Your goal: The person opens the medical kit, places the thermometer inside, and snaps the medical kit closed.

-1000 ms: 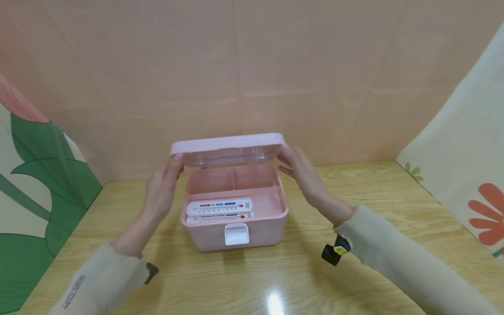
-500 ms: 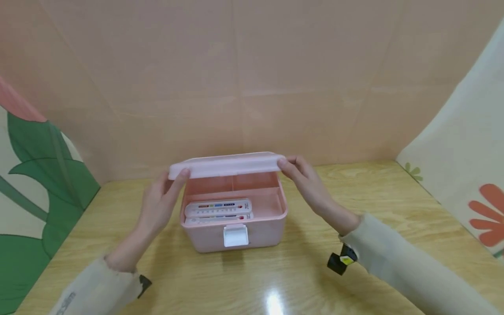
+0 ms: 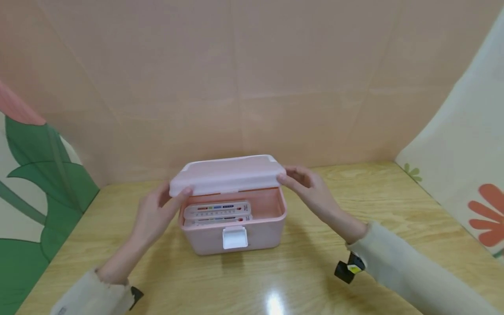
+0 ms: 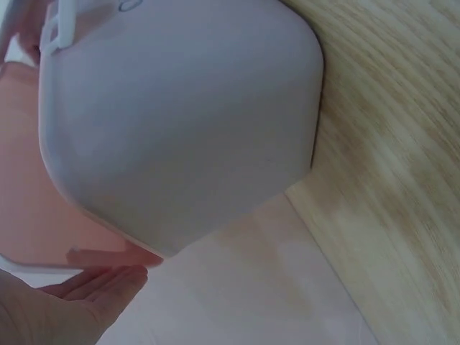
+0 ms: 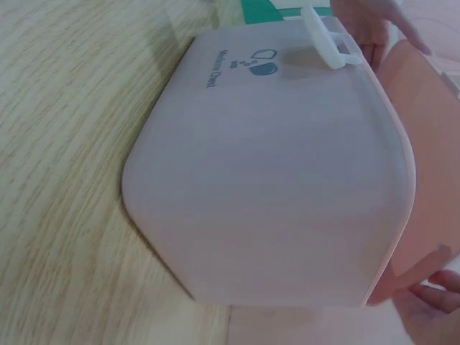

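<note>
A pink medicine chest [image 3: 261,238] stands on the table in the head view, its lid [image 3: 232,173] tilted partway down over the back. At the lid's left end my left hand [image 3: 155,214] holds on, thumb on the front edge and fingers behind. My right hand [image 3: 311,190] pinches the right end in the same way. Two flat white pieces with printed scales [image 3: 217,210] lie in the front left of the chest. A white latch [image 3: 235,238] hangs on the front wall. In the right wrist view, the front bears blue lettering [image 5: 215,68] and a pill picture.
The wood-grain table [image 3: 220,284] reaches back to a plain beige wall covering [image 3: 315,87]. Printed flower panels flank it, with green leaves [image 3: 43,188] at left and a red flower [image 3: 488,218] at right. A dark wrist camera [image 3: 348,267] sits at the right cuff.
Both hands have brought the lid forward and down, from raised high to leaning over the rear part of the chest. The thumbs have come onto its front edge. The chest stays in place.
</note>
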Available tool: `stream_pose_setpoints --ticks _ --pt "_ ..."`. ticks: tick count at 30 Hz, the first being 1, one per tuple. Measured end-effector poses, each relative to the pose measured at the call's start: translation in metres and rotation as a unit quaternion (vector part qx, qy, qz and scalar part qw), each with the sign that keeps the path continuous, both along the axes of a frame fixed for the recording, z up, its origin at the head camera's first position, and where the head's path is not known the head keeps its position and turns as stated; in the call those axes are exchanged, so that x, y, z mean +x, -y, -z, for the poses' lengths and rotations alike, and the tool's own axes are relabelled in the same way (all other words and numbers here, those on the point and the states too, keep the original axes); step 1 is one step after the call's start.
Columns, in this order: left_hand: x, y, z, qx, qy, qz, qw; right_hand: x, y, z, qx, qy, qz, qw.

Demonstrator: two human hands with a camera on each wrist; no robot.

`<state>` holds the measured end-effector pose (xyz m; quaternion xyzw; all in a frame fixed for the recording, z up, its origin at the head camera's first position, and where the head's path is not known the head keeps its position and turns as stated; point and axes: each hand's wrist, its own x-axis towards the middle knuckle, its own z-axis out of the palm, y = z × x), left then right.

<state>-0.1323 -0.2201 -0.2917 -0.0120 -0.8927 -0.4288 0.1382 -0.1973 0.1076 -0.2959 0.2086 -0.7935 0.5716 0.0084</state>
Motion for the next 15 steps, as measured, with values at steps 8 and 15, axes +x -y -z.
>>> stream_pose_setpoints --ticks 8,15 --pt "0.006 0.004 0.007 -0.033 -0.01 0.034 0.9988 0.002 -0.014 0.008 0.018 -0.027 -0.041 0.999" --pt "0.008 0.007 0.009 -0.044 -0.001 0.049 0.9978 0.002 -0.017 0.013 0.012 -0.043 -0.053 0.998"
